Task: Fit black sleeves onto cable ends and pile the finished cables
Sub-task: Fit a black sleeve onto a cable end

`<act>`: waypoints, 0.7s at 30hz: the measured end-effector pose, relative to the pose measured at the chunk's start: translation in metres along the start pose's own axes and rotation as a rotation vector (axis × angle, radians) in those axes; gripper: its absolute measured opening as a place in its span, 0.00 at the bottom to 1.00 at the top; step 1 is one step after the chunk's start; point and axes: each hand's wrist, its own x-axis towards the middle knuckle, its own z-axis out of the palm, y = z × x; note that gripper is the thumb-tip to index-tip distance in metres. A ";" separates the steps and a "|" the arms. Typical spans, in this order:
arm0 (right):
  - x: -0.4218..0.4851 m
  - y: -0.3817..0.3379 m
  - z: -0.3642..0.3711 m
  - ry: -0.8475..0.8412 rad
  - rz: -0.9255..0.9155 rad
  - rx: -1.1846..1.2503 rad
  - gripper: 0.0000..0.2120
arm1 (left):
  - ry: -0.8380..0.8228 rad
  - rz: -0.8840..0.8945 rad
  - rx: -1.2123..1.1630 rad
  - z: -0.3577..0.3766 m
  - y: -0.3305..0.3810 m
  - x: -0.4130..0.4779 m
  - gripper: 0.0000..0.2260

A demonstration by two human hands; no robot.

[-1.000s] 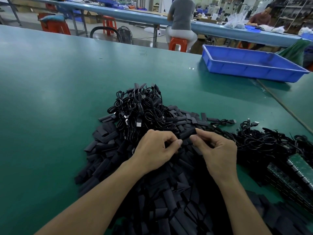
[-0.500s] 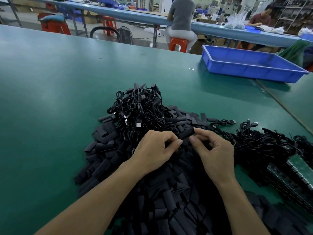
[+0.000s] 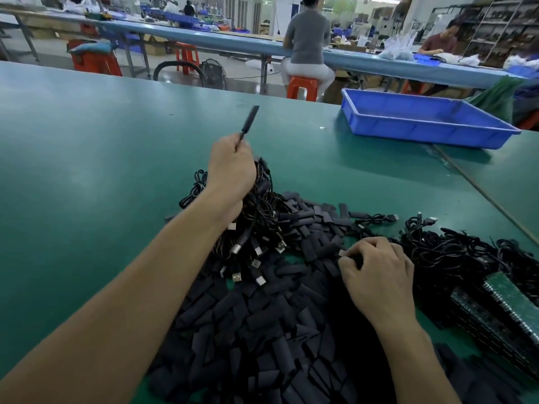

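My left hand [image 3: 230, 167] pinches a sleeved cable end [image 3: 250, 119], held high over the finished pile [image 3: 262, 225] just below it, I judge for dropping. My right hand [image 3: 379, 272], fingers curled, pinches a plug [image 3: 342, 253] among loose sleeves [image 3: 262, 330], probably readying the next fit.

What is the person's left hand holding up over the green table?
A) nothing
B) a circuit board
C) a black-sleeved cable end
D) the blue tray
C: the left hand pinches a black-sleeved cable end that sticks up past its fingers.
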 end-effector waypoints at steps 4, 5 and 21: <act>0.001 -0.002 0.001 0.093 -0.019 0.085 0.04 | -0.022 -0.088 0.291 -0.005 -0.007 0.028 0.08; 0.001 -0.001 0.001 0.138 -0.034 0.127 0.06 | -0.028 -0.096 0.371 -0.007 -0.007 0.028 0.10; 0.011 0.009 0.001 0.271 -0.171 0.638 0.16 | -0.629 0.422 0.438 0.053 -0.058 -0.078 0.11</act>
